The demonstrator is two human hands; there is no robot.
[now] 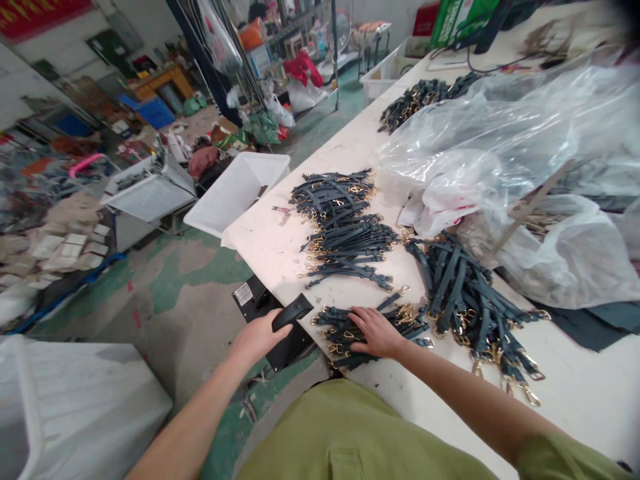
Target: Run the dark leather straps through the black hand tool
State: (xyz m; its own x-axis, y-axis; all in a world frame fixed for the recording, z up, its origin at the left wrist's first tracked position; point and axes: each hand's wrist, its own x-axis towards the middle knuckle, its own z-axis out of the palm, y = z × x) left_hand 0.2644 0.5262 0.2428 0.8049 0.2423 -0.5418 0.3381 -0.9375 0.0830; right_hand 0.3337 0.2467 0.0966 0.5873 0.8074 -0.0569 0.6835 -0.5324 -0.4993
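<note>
My left hand [257, 339] is closed on a black looped strap [296, 311], held just off the table's edge. My right hand [376, 331] lies with fingers spread on the nearest pile of dark straps [345, 319], which have gold-coloured clasps and buckles at their ends. Beyond it, more straps [355, 239] are laid side by side in rows. To the right spreads a looser heap of straps [453, 280], with its clasps toward me.
The white table [575, 400] has clear plastic bags [500, 153] along its right side and another strap pile [420, 100] farther back. Below its left edge sits a black box-like device [270, 333] with a label. White bins [235, 190] stand on the floor.
</note>
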